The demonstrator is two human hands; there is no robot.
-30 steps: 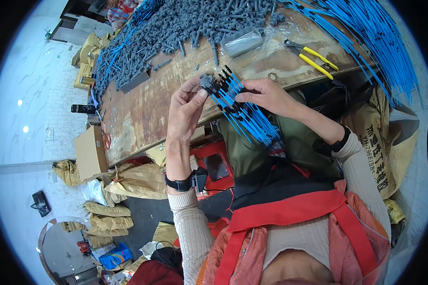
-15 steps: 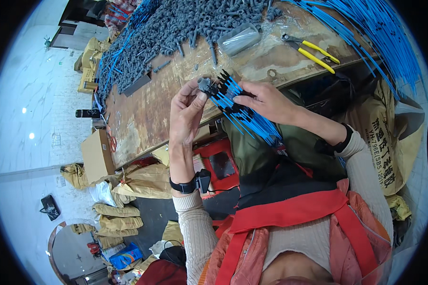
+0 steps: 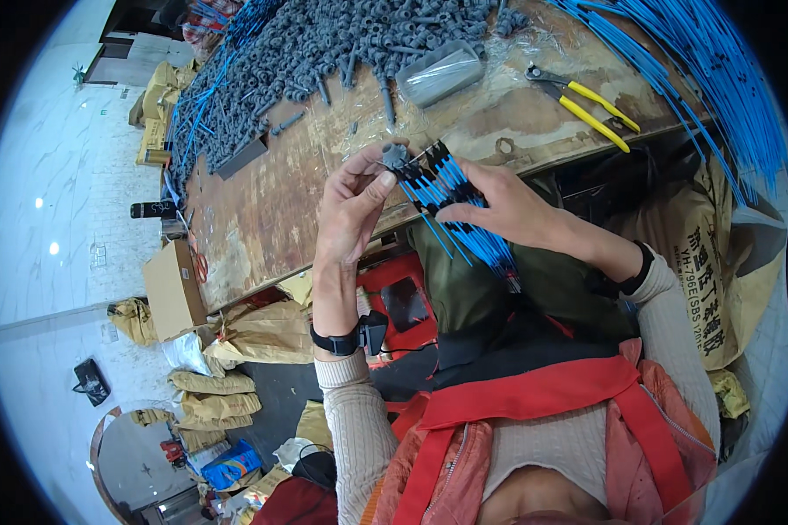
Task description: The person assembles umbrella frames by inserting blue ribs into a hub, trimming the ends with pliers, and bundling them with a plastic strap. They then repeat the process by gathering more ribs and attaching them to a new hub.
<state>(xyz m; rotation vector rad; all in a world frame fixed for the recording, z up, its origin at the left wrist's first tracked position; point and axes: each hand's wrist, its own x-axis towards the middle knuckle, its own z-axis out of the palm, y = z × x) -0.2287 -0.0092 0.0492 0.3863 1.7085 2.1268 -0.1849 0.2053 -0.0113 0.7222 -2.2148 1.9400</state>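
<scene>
Between the thumb and fingers of my left hand is a grey plastic fitting, held at the near edge of the workbench. Right beside it are the black ends of a fanned bundle of thin blue rods. My right hand is closed on this bundle from the right, its thumb and fingers lying across the rods. The lower ends of the rods run down over my lap. Whether the fitting sits on one of the black ends cannot be made out.
A large heap of grey plastic fittings covers the far left of the wooden workbench. Yellow-handled cutting pliers and a clear plastic box lie on it. More blue rods hang over the right side. A red stool stands underneath.
Both hands have shifted slightly to the right together with the fitting and the bundle. The black ends are turned a little more upright, and my right fingers lie further across the rods.
</scene>
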